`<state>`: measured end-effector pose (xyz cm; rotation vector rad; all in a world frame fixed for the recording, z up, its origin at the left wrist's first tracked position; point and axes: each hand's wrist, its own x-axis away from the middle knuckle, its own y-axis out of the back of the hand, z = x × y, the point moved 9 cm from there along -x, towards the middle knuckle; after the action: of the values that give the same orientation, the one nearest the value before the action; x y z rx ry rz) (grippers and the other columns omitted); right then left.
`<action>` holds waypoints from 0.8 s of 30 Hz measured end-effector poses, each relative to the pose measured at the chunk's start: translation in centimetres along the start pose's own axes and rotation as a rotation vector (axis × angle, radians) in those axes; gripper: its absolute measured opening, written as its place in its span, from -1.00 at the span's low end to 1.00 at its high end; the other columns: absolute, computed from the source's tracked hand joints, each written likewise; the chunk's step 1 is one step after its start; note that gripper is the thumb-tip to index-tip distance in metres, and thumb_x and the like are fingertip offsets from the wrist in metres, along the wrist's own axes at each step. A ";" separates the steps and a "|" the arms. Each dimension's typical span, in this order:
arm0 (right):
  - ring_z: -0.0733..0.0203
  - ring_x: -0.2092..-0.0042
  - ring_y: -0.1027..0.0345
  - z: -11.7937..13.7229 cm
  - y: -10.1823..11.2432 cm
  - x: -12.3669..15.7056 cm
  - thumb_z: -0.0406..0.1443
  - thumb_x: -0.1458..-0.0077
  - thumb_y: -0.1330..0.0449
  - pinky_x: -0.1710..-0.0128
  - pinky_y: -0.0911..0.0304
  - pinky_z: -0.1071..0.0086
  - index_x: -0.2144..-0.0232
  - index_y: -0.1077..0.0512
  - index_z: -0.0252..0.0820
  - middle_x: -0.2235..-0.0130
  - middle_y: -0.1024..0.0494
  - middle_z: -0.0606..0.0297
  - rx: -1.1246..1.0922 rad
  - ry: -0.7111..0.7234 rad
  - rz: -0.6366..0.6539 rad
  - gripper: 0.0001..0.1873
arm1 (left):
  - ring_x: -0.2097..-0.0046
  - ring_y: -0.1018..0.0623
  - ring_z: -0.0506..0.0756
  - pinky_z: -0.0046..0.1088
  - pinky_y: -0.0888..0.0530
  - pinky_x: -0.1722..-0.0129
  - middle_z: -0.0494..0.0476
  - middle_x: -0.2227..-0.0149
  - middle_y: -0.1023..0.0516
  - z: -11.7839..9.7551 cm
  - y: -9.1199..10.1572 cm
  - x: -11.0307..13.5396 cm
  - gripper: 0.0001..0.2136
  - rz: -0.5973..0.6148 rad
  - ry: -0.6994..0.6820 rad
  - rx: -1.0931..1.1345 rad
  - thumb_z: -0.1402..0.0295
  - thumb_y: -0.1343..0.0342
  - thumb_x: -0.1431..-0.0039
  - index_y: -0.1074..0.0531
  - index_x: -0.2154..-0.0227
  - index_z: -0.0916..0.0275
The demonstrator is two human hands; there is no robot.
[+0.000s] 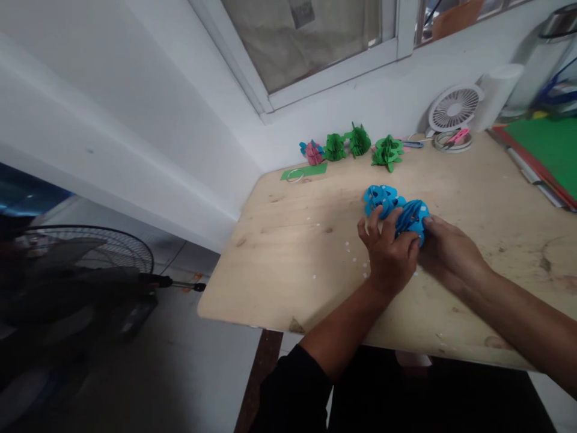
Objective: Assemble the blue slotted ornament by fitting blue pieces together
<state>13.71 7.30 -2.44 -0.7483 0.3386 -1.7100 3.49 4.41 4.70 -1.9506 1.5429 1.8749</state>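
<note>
Between my two hands is a blue folded-paper figure, layered and rounded, with a second cut-out part at its left end. My left hand grips it from the near left, thumb and fingers bent on the paper. From the right, my right hand pinches its edge; some of those fingers are hidden beneath or behind it. Small white squares show on the blue paper, and similar white bits are scattered on the wooden table beside my left hand.
Several finished-looking green paper figures and a pink and blue one line the wall. A green strip, a small white fan, a tape roll and green sheets lie about. A floor fan stands left of the table.
</note>
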 end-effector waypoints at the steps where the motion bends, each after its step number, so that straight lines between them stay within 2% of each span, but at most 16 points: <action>1: 0.05 0.10 -0.50 0.0 0.1 -0.1 -0.30 -0.08 -0.21 0.25 -0.48 0.25 0.32 -0.53 -0.06 0.22 -0.62 0.25 -0.003 -0.002 0.000 -0.89 | -0.30 -0.23 0.30 0.07 -0.12 -0.27 0.14 -0.11 -0.50 0.0 0.0 0.0 -0.86 0.002 0.001 -0.001 0.34 -0.21 -0.19 -0.55 0.47 0.15; 4: 0.04 0.10 -0.50 -0.3 0.5 -0.3 -0.30 -0.10 -0.17 0.25 -0.48 0.24 0.32 -0.53 -0.06 0.25 -0.62 0.24 -0.018 -0.029 -0.006 -0.87 | -0.30 -0.23 0.29 0.07 -0.11 -0.28 0.12 -0.10 -0.51 0.0 -0.1 0.1 -0.85 0.002 -0.003 0.010 0.35 -0.20 -0.21 -0.54 0.48 0.15; 9: 0.06 0.12 -0.50 -0.6 0.6 -0.5 -0.27 -0.11 -0.18 0.27 -0.48 0.26 0.30 -0.50 -0.05 0.22 -0.62 0.24 -0.056 -0.060 0.032 -0.90 | -0.28 -0.26 0.31 0.10 -0.16 -0.24 0.15 -0.13 -0.48 0.1 0.3 0.2 -0.88 -0.046 -0.012 0.037 0.29 -0.16 -0.25 -0.56 0.37 0.15; 12: 0.05 0.11 -0.50 -0.6 0.5 -0.4 -0.27 -0.11 -0.18 0.25 -0.49 0.24 0.29 -0.51 -0.06 0.21 -0.62 0.24 -0.058 -0.068 0.028 -0.89 | -0.28 -0.26 0.31 0.11 -0.14 -0.26 0.14 -0.12 -0.48 0.1 0.3 0.2 -0.89 -0.043 -0.017 0.044 0.32 -0.18 -0.23 -0.56 0.39 0.14; 18: 0.04 0.07 -0.49 -0.5 0.1 -0.2 -0.26 -0.10 -0.22 0.15 -0.48 0.21 0.33 -0.50 -0.04 0.22 -0.62 0.25 -0.102 -0.048 0.042 -0.94 | -0.30 -0.24 0.29 0.11 -0.13 -0.27 0.14 -0.12 -0.49 0.0 0.2 0.3 -0.88 -0.043 0.005 0.009 0.32 -0.21 -0.21 -0.57 0.44 0.14; 24: 0.11 0.09 -0.48 -0.5 0.0 -0.3 -0.26 -0.10 -0.24 0.10 -0.45 0.28 0.32 -0.50 -0.04 0.24 -0.61 0.28 -0.117 0.004 0.063 -0.94 | -0.31 -0.24 0.29 0.10 -0.11 -0.29 0.15 -0.14 -0.47 0.1 0.6 0.4 -0.89 -0.070 0.023 0.018 0.30 -0.20 -0.22 -0.57 0.40 0.13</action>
<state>13.42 7.53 -2.94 -0.8113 0.4640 -1.6429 3.01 3.94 4.72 -1.9982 1.4718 1.8116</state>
